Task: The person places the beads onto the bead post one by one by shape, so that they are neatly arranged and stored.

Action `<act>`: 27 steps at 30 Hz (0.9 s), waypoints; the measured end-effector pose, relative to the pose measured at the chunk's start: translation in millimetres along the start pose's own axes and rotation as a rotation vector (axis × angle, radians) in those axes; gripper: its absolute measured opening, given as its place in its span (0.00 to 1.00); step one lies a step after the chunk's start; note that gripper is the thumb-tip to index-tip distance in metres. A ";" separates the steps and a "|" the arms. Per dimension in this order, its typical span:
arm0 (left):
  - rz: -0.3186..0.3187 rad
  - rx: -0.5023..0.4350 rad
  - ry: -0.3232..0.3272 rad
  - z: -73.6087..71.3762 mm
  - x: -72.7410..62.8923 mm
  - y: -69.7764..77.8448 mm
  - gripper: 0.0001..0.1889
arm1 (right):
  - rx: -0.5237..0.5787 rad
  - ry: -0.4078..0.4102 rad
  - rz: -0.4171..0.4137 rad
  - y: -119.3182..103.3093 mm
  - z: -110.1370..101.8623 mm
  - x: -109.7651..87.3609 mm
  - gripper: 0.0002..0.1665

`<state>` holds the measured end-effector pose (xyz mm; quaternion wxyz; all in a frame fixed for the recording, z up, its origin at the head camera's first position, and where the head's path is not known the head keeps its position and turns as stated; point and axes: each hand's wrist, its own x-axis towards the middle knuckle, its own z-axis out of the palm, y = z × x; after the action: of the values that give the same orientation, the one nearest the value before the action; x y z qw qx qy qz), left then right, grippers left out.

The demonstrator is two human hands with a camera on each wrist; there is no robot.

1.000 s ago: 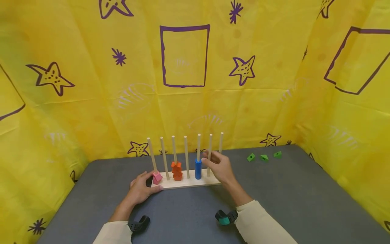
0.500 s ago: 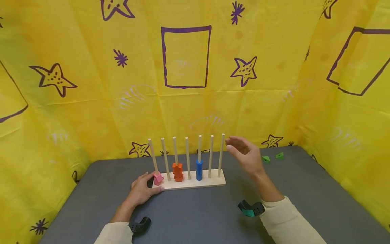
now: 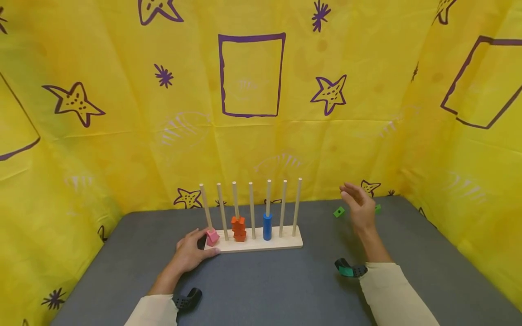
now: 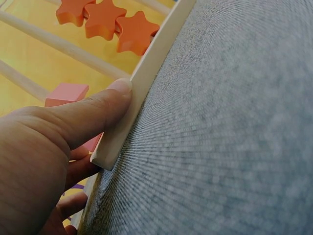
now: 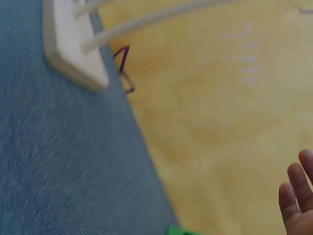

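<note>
A wooden peg stand point(image 3: 281, 243) with a row of upright dowels stands on the grey table. My left hand point(image 3: 189, 253) grips the stand's left end, the thumb on its front edge and the fingers round behind, as the left wrist view shows. Pink blocks point(image 3: 212, 237) are on the leftmost dowel beside that hand. Orange stars point(image 3: 239, 229) fill the lower part of the third dowel, and a blue cylinder stack point(image 3: 267, 227) is on the fifth. Holding nothing, my right hand point(image 3: 360, 213) hovers near the green blocks point(image 3: 339, 212), its fingers relaxed, partly hiding them.
Yellow patterned cloth point(image 3: 253, 145) hangs behind the table and along both sides. Another green block point(image 3: 378, 208) lies just right of my right hand, near the table's point(image 3: 310, 290) back edge. Bare dowels point(image 3: 296, 208) rise at the stand's right end.
My right hand has moved right, from beside the blue stack, past the stand's end, to above the green blocks. My left hand stays on the stand.
</note>
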<state>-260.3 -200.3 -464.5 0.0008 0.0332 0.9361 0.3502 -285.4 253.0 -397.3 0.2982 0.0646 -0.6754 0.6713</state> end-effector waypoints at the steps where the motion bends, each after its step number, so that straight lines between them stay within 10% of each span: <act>1: -0.006 0.002 -0.002 -0.3 -0.1 0.2 0.45 | -0.015 0.011 0.024 4.5 -1.6 0.6 0.18; 13: -0.019 0.002 -0.003 -0.7 0.1 0.0 0.46 | -0.168 -0.042 0.319 46.3 -13.8 -0.6 0.31; 27: -0.019 -0.002 -0.007 -1.2 -0.2 -0.2 0.46 | -0.410 -0.281 0.362 67.1 -20.9 -5.2 0.35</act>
<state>-260.2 -201.3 -463.7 0.0073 0.0258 0.9360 0.3510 -307.3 277.2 -459.8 0.0843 -0.0259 -0.8321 0.5476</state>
